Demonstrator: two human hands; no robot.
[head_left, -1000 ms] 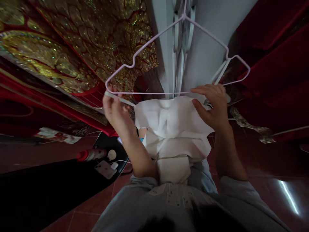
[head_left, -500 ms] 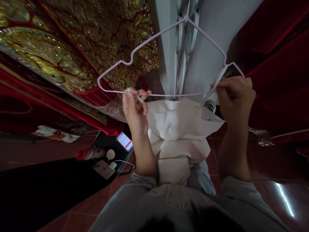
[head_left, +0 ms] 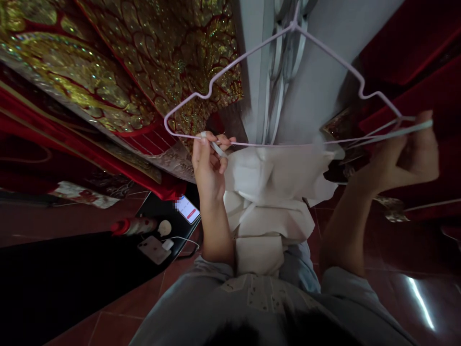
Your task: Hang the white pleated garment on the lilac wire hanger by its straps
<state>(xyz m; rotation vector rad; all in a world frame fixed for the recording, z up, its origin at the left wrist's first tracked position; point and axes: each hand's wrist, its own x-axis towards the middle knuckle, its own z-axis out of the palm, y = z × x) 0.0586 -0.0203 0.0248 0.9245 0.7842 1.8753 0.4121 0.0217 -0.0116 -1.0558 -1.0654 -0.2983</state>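
Note:
A pale pink clothes hanger (head_left: 295, 26) hangs in front of me, its hook cut off by the top edge. My left hand (head_left: 211, 168) closes around the left part of its bottom bar, a narrow white strap (head_left: 218, 149) lying across the fingers. At the hanger's right end, my right hand (head_left: 406, 156) grips another white strap (head_left: 412, 129) and stretches it outward past the corner. White cloth (head_left: 266, 187) bunches below the bar and drapes down toward my lap. How the straps join the cloth is partly hidden.
Sequined gold and red garments (head_left: 151, 62) hang at the left, dark red cloth (head_left: 396, 62) at the right. On a black table (head_left: 72, 269) are a lit phone (head_left: 189, 209), a second phone (head_left: 154, 250), a charger (head_left: 167, 245) and a red-capped bottle (head_left: 135, 226).
My right hand has moved outward to the right, pulling the strap to the hanger's corner. The hanger has shifted right in view, with my left hand still on its bar.

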